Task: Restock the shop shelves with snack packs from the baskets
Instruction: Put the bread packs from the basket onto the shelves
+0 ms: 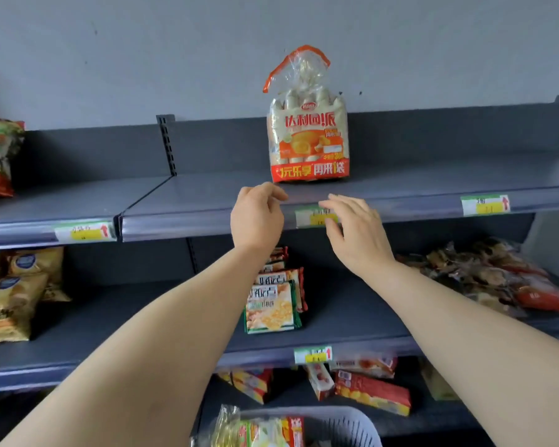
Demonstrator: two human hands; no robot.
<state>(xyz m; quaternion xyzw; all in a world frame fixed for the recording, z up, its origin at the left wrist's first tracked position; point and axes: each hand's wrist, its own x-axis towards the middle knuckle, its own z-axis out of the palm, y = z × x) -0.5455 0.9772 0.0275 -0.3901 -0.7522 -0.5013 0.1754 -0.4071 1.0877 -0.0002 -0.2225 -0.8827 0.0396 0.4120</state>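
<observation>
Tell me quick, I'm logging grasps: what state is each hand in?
Left hand: open, loosely curled, holding nothing.
Right hand: open, fingers straight, holding nothing.

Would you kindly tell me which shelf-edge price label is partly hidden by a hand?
The middle label on the edge of the top shelf, below the orange cake bag: the right hand covers part of it, while no hand crosses the others.
</observation>
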